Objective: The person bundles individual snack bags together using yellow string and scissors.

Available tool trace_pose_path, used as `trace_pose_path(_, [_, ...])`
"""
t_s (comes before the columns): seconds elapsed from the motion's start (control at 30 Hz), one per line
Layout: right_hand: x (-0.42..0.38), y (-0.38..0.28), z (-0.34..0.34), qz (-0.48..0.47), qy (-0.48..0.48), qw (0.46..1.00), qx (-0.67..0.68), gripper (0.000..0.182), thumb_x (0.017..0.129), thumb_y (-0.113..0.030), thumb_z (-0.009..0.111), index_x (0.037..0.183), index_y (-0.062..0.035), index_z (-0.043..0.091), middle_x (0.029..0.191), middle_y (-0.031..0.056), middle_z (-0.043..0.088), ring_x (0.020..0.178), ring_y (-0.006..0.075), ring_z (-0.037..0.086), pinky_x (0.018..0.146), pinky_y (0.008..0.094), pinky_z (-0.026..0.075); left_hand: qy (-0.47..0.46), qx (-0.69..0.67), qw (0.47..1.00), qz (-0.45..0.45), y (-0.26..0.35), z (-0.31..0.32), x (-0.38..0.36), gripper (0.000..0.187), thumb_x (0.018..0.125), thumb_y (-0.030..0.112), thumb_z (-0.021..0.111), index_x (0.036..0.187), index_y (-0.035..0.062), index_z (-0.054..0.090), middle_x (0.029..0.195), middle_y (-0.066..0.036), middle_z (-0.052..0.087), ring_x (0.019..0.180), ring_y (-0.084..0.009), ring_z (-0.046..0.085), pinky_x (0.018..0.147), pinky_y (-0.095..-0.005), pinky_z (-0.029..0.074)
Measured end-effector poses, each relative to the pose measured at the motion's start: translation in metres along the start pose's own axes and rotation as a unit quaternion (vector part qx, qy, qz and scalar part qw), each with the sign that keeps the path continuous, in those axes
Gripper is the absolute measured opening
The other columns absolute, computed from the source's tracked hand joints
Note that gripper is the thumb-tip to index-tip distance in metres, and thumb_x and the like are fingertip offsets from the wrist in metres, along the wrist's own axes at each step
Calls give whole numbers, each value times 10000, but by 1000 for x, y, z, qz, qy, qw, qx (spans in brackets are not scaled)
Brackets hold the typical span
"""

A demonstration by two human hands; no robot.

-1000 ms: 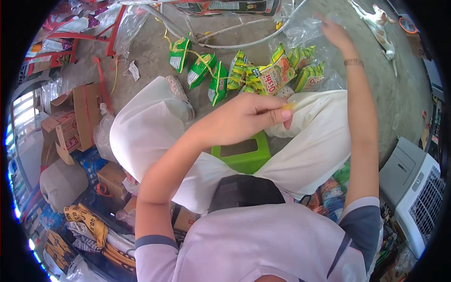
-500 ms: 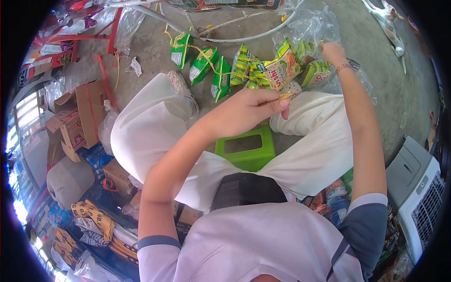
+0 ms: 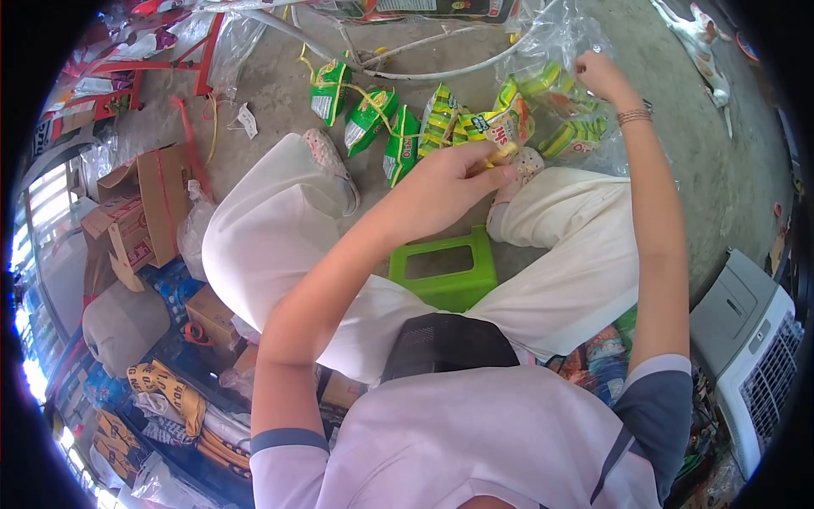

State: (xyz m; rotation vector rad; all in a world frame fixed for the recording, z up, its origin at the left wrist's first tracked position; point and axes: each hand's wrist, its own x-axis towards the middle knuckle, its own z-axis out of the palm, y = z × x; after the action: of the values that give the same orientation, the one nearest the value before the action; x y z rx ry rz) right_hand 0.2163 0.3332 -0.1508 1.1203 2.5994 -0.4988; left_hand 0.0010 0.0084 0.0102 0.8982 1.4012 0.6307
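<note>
My left hand (image 3: 449,185) is closed, pinching yellow string (image 3: 504,153) in front of a green-and-yellow snack pack (image 3: 507,123). My right hand (image 3: 604,78) is closed above the clear plastic bag (image 3: 566,38); what its fingers hold is too small to make out. Beneath it, more green-and-yellow packs (image 3: 577,136) lie in or under clear plastic, partly smeared by motion. To the left, green packs (image 3: 366,120) and a striped pack (image 3: 439,117) lie in a row, joined by yellow string.
A green plastic stool (image 3: 454,288) stands between my white-trousered legs. A white metal ring frame (image 3: 441,75) lies beyond the packs. Cardboard boxes (image 3: 165,199) are at the left, a grey-and-white appliance (image 3: 738,314) at the right. A white-and-brown cat (image 3: 702,47) lies at the upper right.
My left hand has moved slightly up and left with the string. My right hand has risen a little. The packs near both hands have shifted; the green ones have moved slightly.
</note>
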Motion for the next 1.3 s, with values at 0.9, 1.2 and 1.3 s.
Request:
trace_pose_path(0.9, [-172, -135, -117, -61, 110, 847, 516, 119, 876, -150, 647, 881, -35, 619, 732, -67, 526, 631, 21, 472, 560, 216, 368, 232, 356, 887, 179, -24, 22, 41, 257, 878, 144, 592, 1124, 74, 583, 767, -167, 664, 661, -364, 650, 563, -464, 506])
trace_pose_path(1.2, [-176, -153, -99, 26, 184, 897, 402, 281, 896, -272, 580, 946, -4, 650, 765, 70, 653, 709, 144, 596, 651, 323, 457, 256, 109, 929, 243, 27, 40, -13, 447, 944, 369, 599, 1320, 170, 463, 922, -176, 678, 813, -358, 678, 696, -414, 513])
trace_pose_path(1.3, [-195, -202, -105, 13, 164, 910, 380, 297, 882, -272, 579, 940, 11, 647, 795, 126, 678, 696, 157, 609, 635, 326, 447, 266, 164, 897, 313, 29, 34, -11, 470, 950, 389, 592, 1344, 159, 479, 962, -192, 675, 848, -330, 682, 749, -389, 510])
